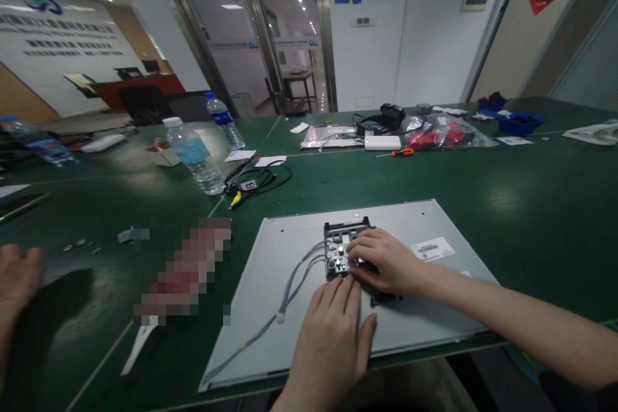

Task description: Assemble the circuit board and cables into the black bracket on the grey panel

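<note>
A flat grey metal panel (pixel 290 244) lies in front of me on the green table. At its middle sits a black plastic bracket (pixel 352 226) holding a small circuit board (pixel 337 259) with silvery parts. Grey-blue cables (pixel 290 277) run from the board toward the panel's near left corner. My right hand (pixel 386 261) curls over the board's right side, fingertips and thumb on it, covering part of the bracket. Stretched out flat, my left hand (pixel 333 328) rests on the panel, its fingertips touching the board's near edge and its thumb apart.
Another person's hand (pixel 19 277) is at the far left, near small metal bits (pixel 80 244). Water bottles (pixel 196 158) and black cables (pixel 265 177) stand and lie behind the panel. Farther back are an orange-handled screwdriver (pixel 400 152), a plastic bag (pixel 444 132) and blue bins (pixel 520 123).
</note>
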Available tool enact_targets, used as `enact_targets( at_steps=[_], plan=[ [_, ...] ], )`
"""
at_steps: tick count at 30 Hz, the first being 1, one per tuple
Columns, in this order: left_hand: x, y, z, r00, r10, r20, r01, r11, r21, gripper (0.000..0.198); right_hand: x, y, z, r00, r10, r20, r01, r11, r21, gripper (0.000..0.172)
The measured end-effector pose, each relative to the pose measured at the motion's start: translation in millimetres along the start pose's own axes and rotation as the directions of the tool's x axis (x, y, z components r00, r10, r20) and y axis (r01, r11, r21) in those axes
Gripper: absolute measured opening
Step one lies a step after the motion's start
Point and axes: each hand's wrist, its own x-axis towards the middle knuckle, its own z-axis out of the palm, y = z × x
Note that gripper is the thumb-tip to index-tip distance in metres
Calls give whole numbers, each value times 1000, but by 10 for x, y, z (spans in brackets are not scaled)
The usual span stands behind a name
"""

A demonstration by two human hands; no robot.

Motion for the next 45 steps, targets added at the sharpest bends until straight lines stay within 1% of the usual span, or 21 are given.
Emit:
enact_targets(
  at_steps=[5, 22, 38, 45],
  plan=[
    [-2, -2, 1, 1000, 3, -14, -3, 1000, 3, 38, 7, -9, -3, 1000, 1, -3, -1, 1000, -1, 8],
    [-11, -6, 11, 1000, -7, 29, 7, 1000, 8, 39, -2, 6, 19, 1000, -6, -3, 6, 1000, 0, 9],
    [-23, -3, 17, 1000, -9, 6, 9, 1000, 2, 38, -3, 9, 16, 1000, -4, -3, 4, 1000, 0, 9],
    [-16, -9, 34, 1000, -11, -7, 11, 1000, -13, 38, -7, 9, 12, 1000, -18, -23, 19, 1000, 20, 8]
  ],
)
